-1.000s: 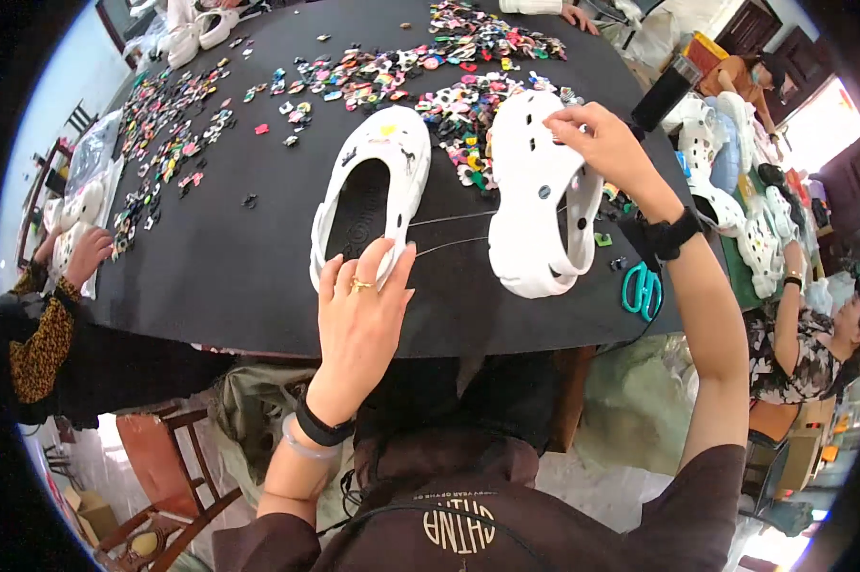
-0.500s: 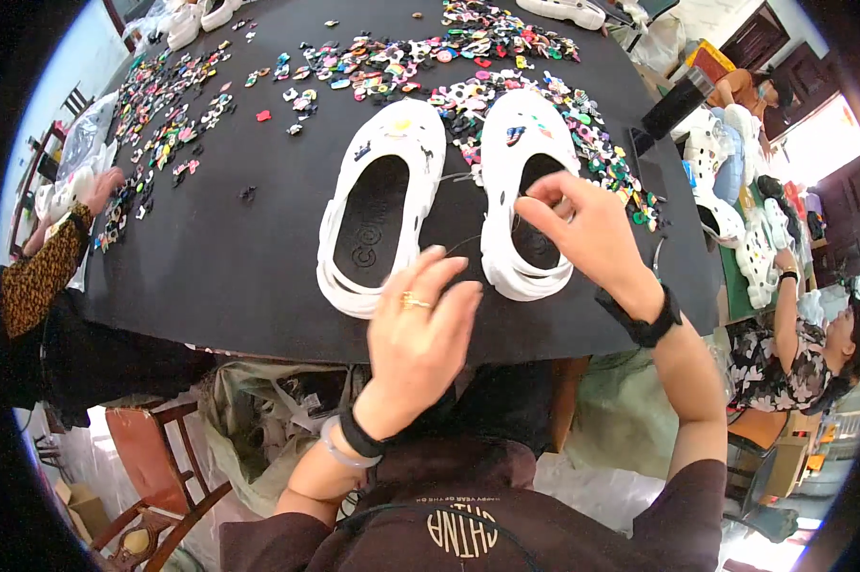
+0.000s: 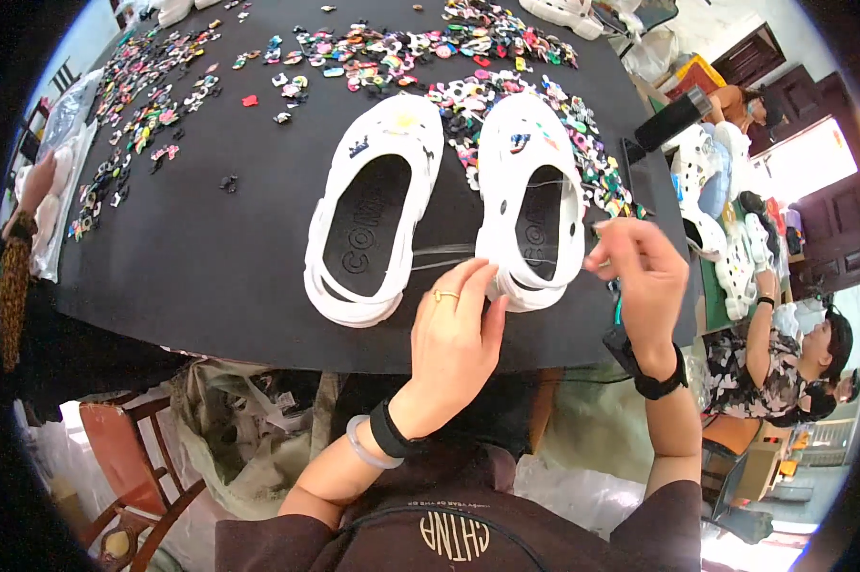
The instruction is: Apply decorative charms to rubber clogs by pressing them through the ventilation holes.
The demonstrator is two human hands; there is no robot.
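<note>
Two white clogs lie side by side on the black table, toes pointing away: a left clog [image 3: 384,132] and a right clog [image 3: 493,212], both with small charms on their tops. Clear thin cords [image 3: 444,251] run between them near the heels. My left hand [image 3: 454,329] is at the inner heel side of the right clog, fingers extended and thumb apart, fingertips at its edge. To the right of that clog, my right hand [image 3: 647,281] has thumb and forefinger drawn together. Whatever it pinches, if anything, is too fine to make out.
Piles of colourful shoe charms [image 3: 378,57] spread over the far side of the black table [image 3: 249,276]. A black cylinder [image 3: 673,119] stands at the right edge. Other people's hands are at the left edge and by more white clogs [image 3: 738,272] on the right.
My right hand has left the right clog's opening and moved right, outside the shoe. My left hand has shifted right to that clog's heel. The cords between the clogs now show more plainly.
</note>
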